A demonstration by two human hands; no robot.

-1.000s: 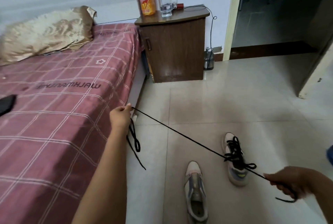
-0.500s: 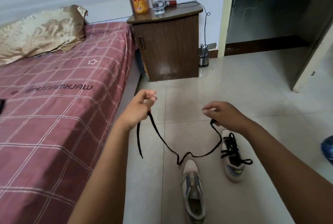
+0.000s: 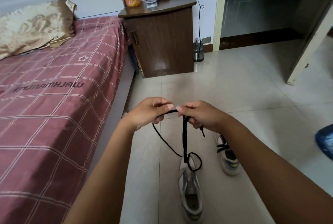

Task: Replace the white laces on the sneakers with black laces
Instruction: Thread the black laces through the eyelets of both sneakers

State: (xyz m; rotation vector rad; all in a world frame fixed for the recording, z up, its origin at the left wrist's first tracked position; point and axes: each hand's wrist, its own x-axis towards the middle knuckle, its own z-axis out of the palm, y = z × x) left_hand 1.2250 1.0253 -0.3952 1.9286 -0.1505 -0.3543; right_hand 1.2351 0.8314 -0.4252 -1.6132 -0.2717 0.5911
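Right now both hands meet at chest height over the floor, each pinching the same black lace. The left hand has its fingers curled, thumb and forefinger closed on the lace, and the right hand grips it too, fingertips nearly touching those of the left. Between the two pinches runs a short, taut stretch; below the right fingers a doubled length hangs straight down and curls into a loose loop just above the toe of the near sneaker. A single strand drops from under the left fingers and sweeps toward that same toe. One tipped end sticks out just below the right fingers.

Holding it this way looks like evening out the lace or finding its middle, so both halves come out matched before threading.

The near sneaker sits directly beneath the hands, its eyelets bare, with no lace of either colour in it. The far sneaker, below and to the right of the right fingers and partly hidden by the forearm, already carries a black lace. So the job seems about half done, with this shoe next.

A bed runs along the left, and a bedside table stands beyond the fingers.
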